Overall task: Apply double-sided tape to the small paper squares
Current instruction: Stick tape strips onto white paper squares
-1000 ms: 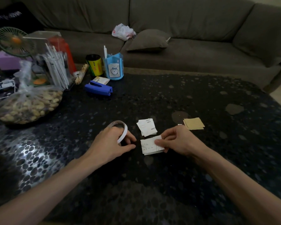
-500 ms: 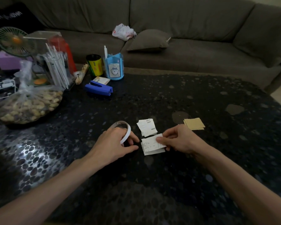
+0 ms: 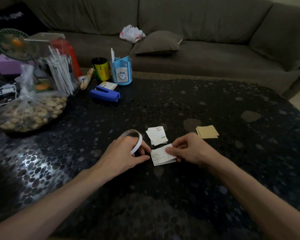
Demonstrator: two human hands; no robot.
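Pinching a small stack of paper squares (image 3: 161, 155) by its right edge, the right hand (image 3: 189, 150) grips it between thumb and fingers, just above or on the dark pebble-patterned surface (image 3: 163, 196) in its near middle; which of the two I cannot tell. The squares look thin, light and floppy, likely to curl or slide, so an edge hold with the face left bare suits taping. Touching the stack's left edge, the left hand (image 3: 126, 154) is closed around a roll of double-sided tape (image 3: 134, 142), fingers through its ring; the roll looks light and stiff, its free end sticky. Just beyond lies a second white stack (image 3: 157, 138), and further right a tan stack (image 3: 207, 131).
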